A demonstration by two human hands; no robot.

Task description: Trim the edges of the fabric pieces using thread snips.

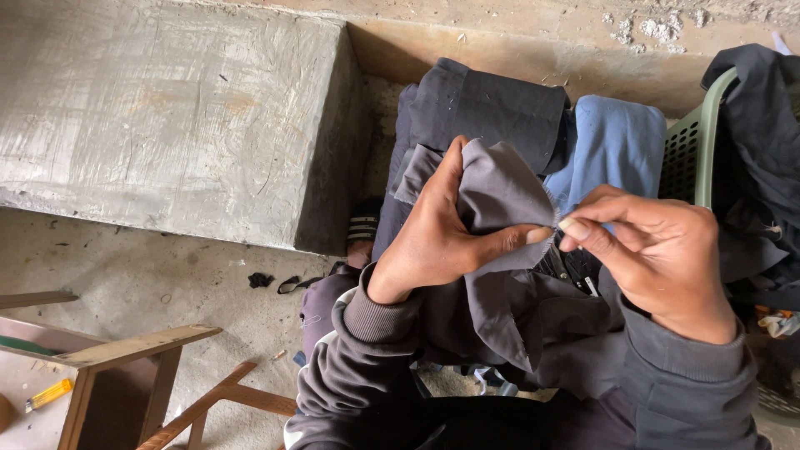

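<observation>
1. Concrete block (167, 117) fills the upper left; a wooden frame (125, 367) stands lower left on the floor (167, 283).
2. Green plastic basket (696, 146) at right holds dark garments (762, 150); a folded dark and blue pile (533, 125) lies ahead of the knees.
3. Grey fabric piece (500, 200) is held over the lap, between both hands, its long axis running from upper left down to lower right, the frayed edge facing right.
4. Left hand (437, 229): grip closed on the fabric, thumb pressing the edge.
5. Right hand (658, 250): fingertips (575, 227) pinched at the frayed edge, apparently on a thread too fine to confirm.
6. Judgement: edge picking or trimming is in hand; the next move calls for a steady hold and a short pull.
</observation>
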